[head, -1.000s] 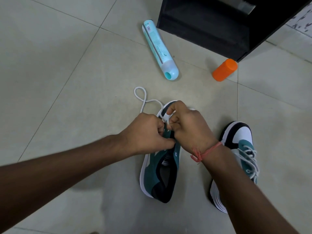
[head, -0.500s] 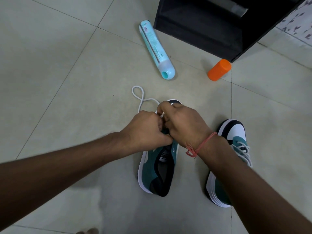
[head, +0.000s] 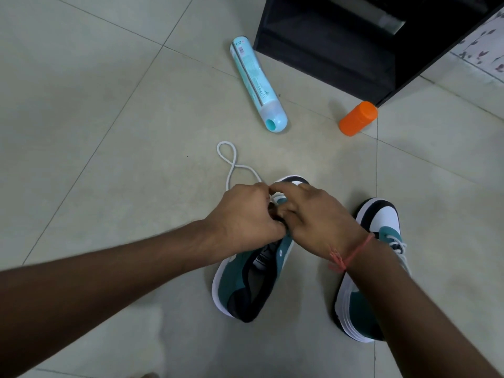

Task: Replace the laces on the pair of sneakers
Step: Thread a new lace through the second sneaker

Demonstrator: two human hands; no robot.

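Pale floor tiles (head: 109,118) fill the view, w/ a black cabinet (head: 354,45) at the top, a teal tube (head: 257,83) and an orange bottle (head: 357,118) lying near it. Progress, as I judge it: the right sneaker (head: 381,230) looks fully laced, so approx half done. The left sneaker (head: 245,282) is mid-job; its upper eyelets look bare, and a white lace (head: 231,165) trails in a loop on the floor beyond the toe. Both hands meet over the forefoot. My left hand (head: 242,219) is curled tight, apparently pinching the lace at the lower eyelets. The right hand (head: 313,222) is bent over the shoe, fingertips touching it; can't tell if it grips lace.
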